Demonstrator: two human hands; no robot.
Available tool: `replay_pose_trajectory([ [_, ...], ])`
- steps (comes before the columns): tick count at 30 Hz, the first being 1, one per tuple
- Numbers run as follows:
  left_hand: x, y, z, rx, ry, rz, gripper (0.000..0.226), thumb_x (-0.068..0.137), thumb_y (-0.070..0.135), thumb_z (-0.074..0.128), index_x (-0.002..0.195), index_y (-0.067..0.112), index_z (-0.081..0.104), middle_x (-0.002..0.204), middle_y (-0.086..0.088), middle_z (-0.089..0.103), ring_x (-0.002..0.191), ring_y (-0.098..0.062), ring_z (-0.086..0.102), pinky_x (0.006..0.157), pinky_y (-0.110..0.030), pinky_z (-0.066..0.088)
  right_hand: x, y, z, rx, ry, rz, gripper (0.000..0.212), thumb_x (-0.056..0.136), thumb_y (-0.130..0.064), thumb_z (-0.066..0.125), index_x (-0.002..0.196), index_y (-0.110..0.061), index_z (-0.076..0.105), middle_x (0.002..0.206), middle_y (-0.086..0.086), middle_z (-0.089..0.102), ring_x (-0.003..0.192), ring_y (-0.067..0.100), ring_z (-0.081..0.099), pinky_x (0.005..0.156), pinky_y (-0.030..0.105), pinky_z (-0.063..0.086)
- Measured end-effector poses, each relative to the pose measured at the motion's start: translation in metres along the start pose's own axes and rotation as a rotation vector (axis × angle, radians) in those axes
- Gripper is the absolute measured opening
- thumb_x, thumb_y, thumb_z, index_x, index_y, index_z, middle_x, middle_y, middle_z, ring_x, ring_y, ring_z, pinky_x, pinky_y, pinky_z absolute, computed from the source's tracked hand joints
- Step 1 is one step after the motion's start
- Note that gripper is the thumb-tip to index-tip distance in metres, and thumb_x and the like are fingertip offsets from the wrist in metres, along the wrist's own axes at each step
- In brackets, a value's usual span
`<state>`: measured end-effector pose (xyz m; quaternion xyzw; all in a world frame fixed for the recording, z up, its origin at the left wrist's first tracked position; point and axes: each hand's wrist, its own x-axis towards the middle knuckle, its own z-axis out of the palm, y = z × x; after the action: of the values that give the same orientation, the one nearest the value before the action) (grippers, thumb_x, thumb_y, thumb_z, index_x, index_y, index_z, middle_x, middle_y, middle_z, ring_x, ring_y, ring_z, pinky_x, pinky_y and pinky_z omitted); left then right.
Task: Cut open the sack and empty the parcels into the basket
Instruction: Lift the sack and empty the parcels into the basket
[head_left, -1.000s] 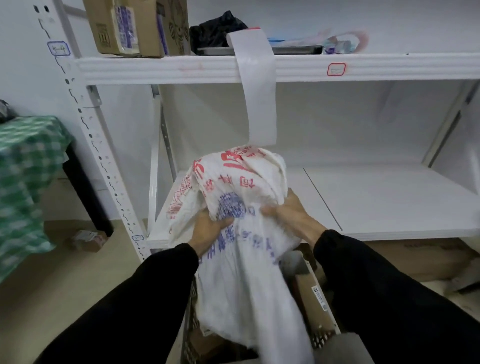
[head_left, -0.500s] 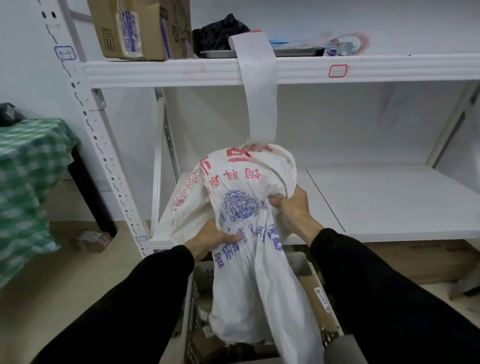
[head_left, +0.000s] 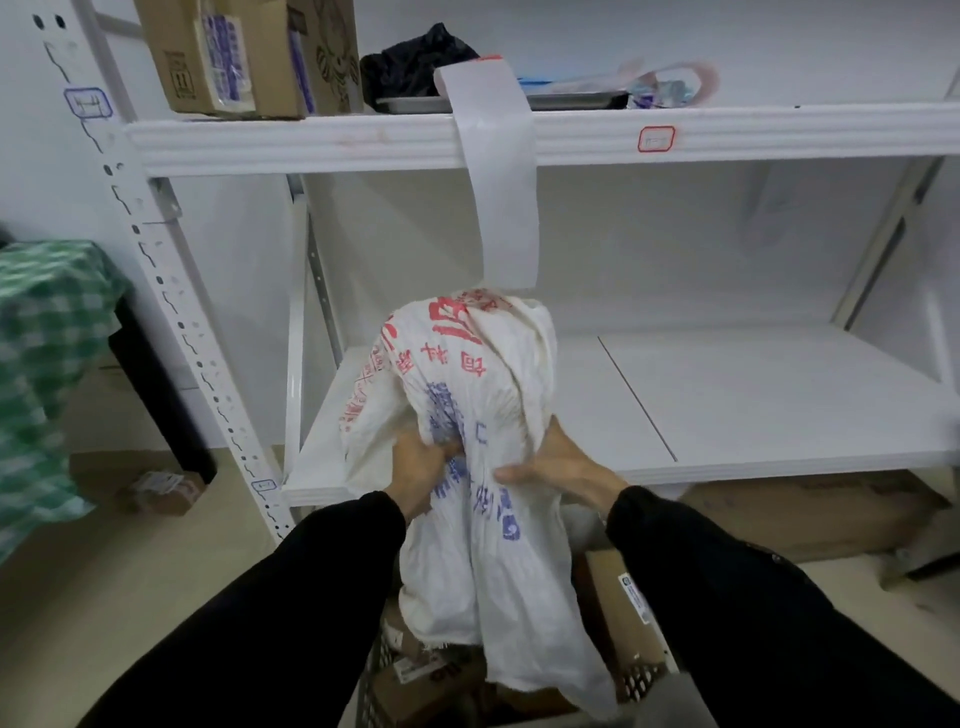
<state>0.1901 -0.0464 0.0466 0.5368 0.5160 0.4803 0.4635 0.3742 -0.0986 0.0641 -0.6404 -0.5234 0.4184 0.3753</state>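
A white woven sack (head_left: 467, 395) with red and blue print hangs upside down in front of me, its open mouth drooping into the basket (head_left: 641, 680) below. My left hand (head_left: 415, 467) grips the sack's cloth on its left side. My right hand (head_left: 558, 465) pinches a fold on its right side. Brown cardboard parcels (head_left: 431, 680) lie in the basket under the sack's mouth, and a taller parcel (head_left: 618, 603) with a label stands at the basket's right wall. The basket's lower part is hidden by my sleeves.
A white metal rack stands behind the sack, with a bare lower shelf (head_left: 727, 405). The upper shelf (head_left: 363, 140) holds a cardboard box (head_left: 244, 52), a tray and a hanging white strip (head_left: 498, 182). A green checked cloth (head_left: 41, 364) covers furniture at left. A small box (head_left: 161, 491) lies on the floor.
Both hands have shifted their grip lower on the sack and bunched the cloth together. The sack's top has sagged slightly and its mouth hangs deeper in the basket.
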Motion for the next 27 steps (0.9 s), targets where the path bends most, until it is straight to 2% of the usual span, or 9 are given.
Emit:
replay_pose_trajectory([
  [2, -0.004, 0.003, 0.008, 0.068, -0.058, 0.025, 0.023, 0.079, -0.008, 0.063, 0.076, 0.013, 0.072, 0.086, -0.012, 0.075, 0.085, -0.029, 0.072, 0.072, -0.042, 0.059, 0.003, 0.001, 0.022, -0.038, 0.1, -0.064, 0.1, 0.058, -0.019, 0.092, 0.142, -0.014, 0.038, 0.133, -0.004, 0.053, 0.121, 0.017, 0.052, 0.101, 0.028, 0.043],
  [5, 0.001, 0.024, 0.002, -0.013, 0.003, 0.045, 0.024, 0.078, -0.014, 0.066, 0.092, 0.004, 0.073, 0.097, -0.013, 0.075, 0.089, -0.028, 0.071, 0.076, -0.04, 0.06, 0.009, -0.026, 0.018, 0.044, 0.366, -0.112, 0.054, 0.069, -0.001, 0.082, 0.118, -0.006, 0.061, 0.11, 0.005, 0.069, 0.093, 0.019, 0.067, 0.075, 0.022, 0.053],
  [8, 0.013, 0.043, -0.02, -0.079, 0.008, 0.091, 0.018, 0.084, -0.002, 0.072, 0.1, 0.006, 0.071, 0.094, -0.005, 0.074, 0.087, -0.021, 0.072, 0.079, -0.033, 0.058, 0.013, -0.057, -0.009, 0.229, 0.505, -0.217, 0.032, 0.074, 0.002, 0.078, 0.102, -0.008, 0.065, 0.09, 0.001, 0.069, 0.068, 0.006, 0.062, 0.051, 0.01, 0.048],
  [11, 0.009, 0.041, -0.027, 0.032, -0.058, 0.101, 0.023, 0.084, 0.001, 0.074, 0.106, 0.006, 0.071, 0.093, -0.001, 0.074, 0.088, -0.019, 0.071, 0.074, -0.027, 0.059, 0.007, -0.052, -0.001, 0.218, 0.468, -0.192, 0.028, 0.079, -0.001, 0.076, 0.102, -0.012, 0.064, 0.094, 0.003, 0.07, 0.073, 0.013, 0.064, 0.052, 0.013, 0.05],
  [14, 0.007, 0.043, -0.026, -0.101, 0.04, 0.053, 0.029, 0.084, -0.004, 0.072, 0.112, 0.001, 0.068, 0.097, -0.007, 0.073, 0.083, -0.018, 0.071, 0.061, -0.022, 0.059, 0.004, -0.048, 0.009, 0.256, 0.457, -0.13, 0.024, 0.083, 0.001, 0.071, 0.097, -0.015, 0.062, 0.098, 0.009, 0.071, 0.07, 0.021, 0.064, 0.05, 0.025, 0.052],
  [18, 0.014, 0.052, -0.028, 0.004, -0.005, 0.13, 0.033, 0.083, 0.001, 0.075, 0.115, 0.004, 0.067, 0.1, -0.002, 0.073, 0.089, -0.017, 0.07, 0.083, -0.033, 0.058, 0.005, -0.067, 0.003, 0.293, 0.503, -0.155, 0.022, 0.085, -0.001, 0.068, 0.096, -0.019, 0.059, 0.099, 0.008, 0.069, 0.069, 0.026, 0.064, 0.051, 0.032, 0.055],
  [21, 0.016, 0.063, -0.035, -0.119, 0.065, 0.115, 0.026, 0.085, -0.001, 0.072, 0.109, 0.008, 0.07, 0.104, -0.008, 0.074, 0.096, -0.025, 0.071, 0.087, -0.04, 0.057, 0.005, -0.071, 0.001, 0.283, 0.52, -0.177, 0.025, 0.086, -0.002, 0.067, 0.103, -0.018, 0.059, 0.101, 0.002, 0.067, 0.088, 0.027, 0.068, 0.075, 0.043, 0.06],
  [24, 0.02, 0.068, -0.044, -0.186, -0.04, 0.084, 0.026, 0.084, 0.002, 0.075, 0.108, 0.01, 0.07, 0.105, -0.008, 0.075, 0.096, -0.025, 0.072, 0.085, -0.039, 0.058, 0.004, -0.081, -0.004, 0.319, 0.473, -0.231, 0.028, 0.086, -0.002, 0.068, 0.11, -0.015, 0.06, 0.101, 0.0, 0.068, 0.08, 0.016, 0.066, 0.068, 0.032, 0.06],
  [27, 0.011, 0.049, -0.059, -0.102, -0.276, -0.125, 0.045, 0.076, 0.009, 0.083, 0.118, 0.012, 0.067, 0.111, -0.007, 0.075, 0.099, -0.027, 0.072, 0.084, -0.041, 0.059, 0.001, -0.079, -0.002, 0.502, 0.384, -0.191, 0.03, 0.085, 0.001, 0.068, 0.112, -0.01, 0.061, 0.098, 0.002, 0.071, 0.079, 0.018, 0.067, 0.07, 0.039, 0.059],
])
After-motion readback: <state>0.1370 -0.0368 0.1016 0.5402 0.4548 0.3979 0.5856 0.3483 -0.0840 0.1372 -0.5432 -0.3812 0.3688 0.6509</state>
